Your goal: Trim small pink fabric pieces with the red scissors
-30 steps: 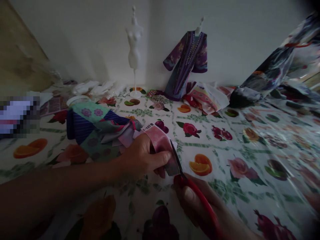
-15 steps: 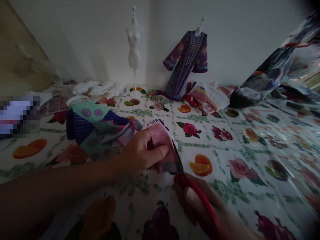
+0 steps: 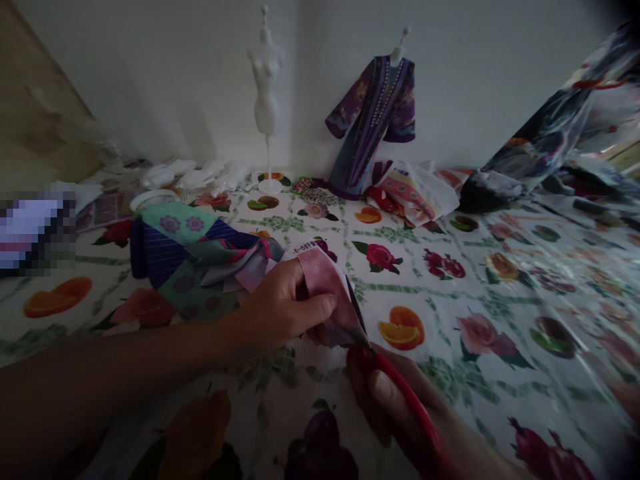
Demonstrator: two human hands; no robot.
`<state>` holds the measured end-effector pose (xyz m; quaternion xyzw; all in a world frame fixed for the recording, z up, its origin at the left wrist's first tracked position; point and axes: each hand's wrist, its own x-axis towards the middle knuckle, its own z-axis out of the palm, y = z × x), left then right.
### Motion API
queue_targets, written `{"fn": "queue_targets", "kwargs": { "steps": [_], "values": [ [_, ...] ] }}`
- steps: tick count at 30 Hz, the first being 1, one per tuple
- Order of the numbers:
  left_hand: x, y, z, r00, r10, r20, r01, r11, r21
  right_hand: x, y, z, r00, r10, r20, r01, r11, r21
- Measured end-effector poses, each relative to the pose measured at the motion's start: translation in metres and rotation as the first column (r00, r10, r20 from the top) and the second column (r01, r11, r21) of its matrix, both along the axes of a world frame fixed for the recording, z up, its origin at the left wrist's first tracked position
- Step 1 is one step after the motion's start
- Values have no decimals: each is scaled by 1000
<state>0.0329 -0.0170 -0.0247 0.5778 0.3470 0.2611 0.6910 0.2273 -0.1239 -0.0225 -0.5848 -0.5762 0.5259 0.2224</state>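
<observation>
My left hand (image 3: 287,303) pinches a pink printed piece of fabric (image 3: 325,273) with a white, lettered edge, thumb on top. Red-handled scissors (image 3: 407,393) are gripped in my right hand (image 3: 390,400), and their dark blades lie along the right edge of the fabric. The fabric's lower corner touches the blades near the pivot. Just left of my left hand lies a bundle of blue striped and green flowered cloth (image 3: 180,253) with grey and pink strips.
A bare white mini mannequin (image 3: 266,93) and another in a purple robe (image 3: 373,127) stand by the wall. Crumpled fabric (image 3: 415,190) lies beside the robe. Plastic-wrapped items (image 3: 555,147) are at right, a white basket (image 3: 155,199) at left, on the flowered tablecloth (image 3: 320,373).
The scissor blades have come closer together, and the fabric's lower edge has shifted and folded toward the pivot. The view has moved slightly.
</observation>
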Motion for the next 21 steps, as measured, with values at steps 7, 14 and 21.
{"fn": "queue_targets", "kwargs": {
  "steps": [7, 14, 21],
  "values": [
    [-1, 3, -6, 999, -49, 11, 50, 997, -60, 0, 2, -1, 997, 12, -73, -21, 991, -132],
    [2, 1, -6, 1000, 11, -13, -13, 985, -170, 2, 0, -10, 987, -15, -162, -17, 980, -198],
    [1, 3, -3, 999, -30, 17, 32, 988, -149, -2, 5, -4, 970, 0, -244, -47, 981, -188]
  ]
}}
